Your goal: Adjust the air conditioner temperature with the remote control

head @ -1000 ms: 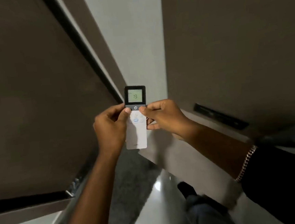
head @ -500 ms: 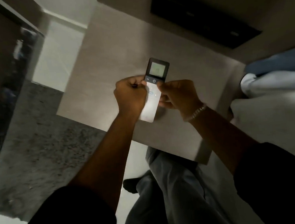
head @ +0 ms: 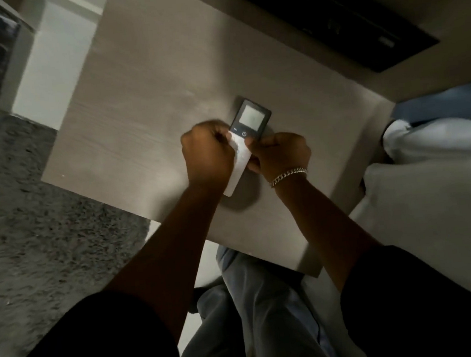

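Lowered since 0.5 s ago: remote (head: pixel 249 125) now over the table (head: pixel 142 106). Left hand (head: pixel 208 155) and right hand (head: pixel 280 154) both clamp it. Setting step; next, press a temperature button.

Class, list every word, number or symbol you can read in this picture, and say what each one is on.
Power symbol, a circle with a short stroke: on the dark top of the remote control, below its screen.
Screen digits: lit but too blurred to read.
Markings on the white button area between the left hand and right hand: too small and partly covered.
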`<state>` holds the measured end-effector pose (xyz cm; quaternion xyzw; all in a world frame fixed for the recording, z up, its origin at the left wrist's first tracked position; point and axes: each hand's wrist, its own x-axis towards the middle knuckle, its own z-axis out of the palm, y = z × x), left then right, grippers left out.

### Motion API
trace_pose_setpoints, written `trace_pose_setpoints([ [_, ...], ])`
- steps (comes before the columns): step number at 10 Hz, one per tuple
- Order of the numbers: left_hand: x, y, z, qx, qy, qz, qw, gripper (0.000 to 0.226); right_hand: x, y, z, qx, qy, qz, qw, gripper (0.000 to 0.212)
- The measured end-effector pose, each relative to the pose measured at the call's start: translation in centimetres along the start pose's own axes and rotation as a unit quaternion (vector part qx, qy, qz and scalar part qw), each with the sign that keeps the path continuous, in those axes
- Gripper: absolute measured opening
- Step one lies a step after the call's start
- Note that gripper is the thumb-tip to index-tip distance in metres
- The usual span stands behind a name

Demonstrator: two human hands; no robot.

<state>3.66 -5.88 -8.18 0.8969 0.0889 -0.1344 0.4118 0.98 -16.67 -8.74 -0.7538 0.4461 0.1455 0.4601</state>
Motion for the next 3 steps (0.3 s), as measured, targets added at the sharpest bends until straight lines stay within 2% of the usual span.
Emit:
trace_pose_setpoints([
  [2,-0.6,1.0,-2.3,-0.005,-0.012,-0.021,1.0,0.017,-0.4,-1.5,-0.7,-0.12,0.002,-0.052,0.991,0.029],
  [3,-2.4,1.5,-5.1,-0.019,0.026,-0.016,0.999,0.021,-2.0,-2.3,-2.0,-0.131,0.037,-0.088,0.987,0.029],
])
